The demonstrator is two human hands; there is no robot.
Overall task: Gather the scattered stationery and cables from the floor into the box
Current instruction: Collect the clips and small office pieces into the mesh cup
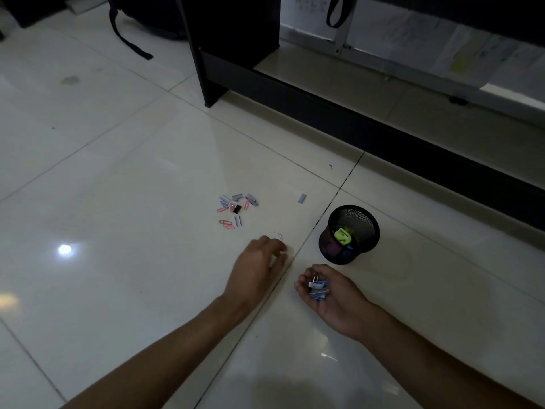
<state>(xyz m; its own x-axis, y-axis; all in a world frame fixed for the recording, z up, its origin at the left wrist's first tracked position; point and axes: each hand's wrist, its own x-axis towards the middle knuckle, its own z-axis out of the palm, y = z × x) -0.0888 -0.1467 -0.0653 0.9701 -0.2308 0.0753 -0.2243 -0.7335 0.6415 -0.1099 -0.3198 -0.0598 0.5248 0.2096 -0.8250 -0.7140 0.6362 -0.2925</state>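
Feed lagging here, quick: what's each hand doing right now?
Left hand: on the floor, grip cannot be told.
Right hand: palm up, cupping small clips.

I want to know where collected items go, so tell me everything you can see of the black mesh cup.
The black mesh cup is a round, wire-mesh pen holder standing on the tiled floor, seemingly upright, right of the tile joint. Its open top shows a yellow-green item and pink and blue pieces inside. Neither hand touches it.

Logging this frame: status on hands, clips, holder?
Left hand fingertips down by a white paper clip. Right hand cups blue clips and staples. Coloured clip pile still on floor; black mesh holder unobstructed.
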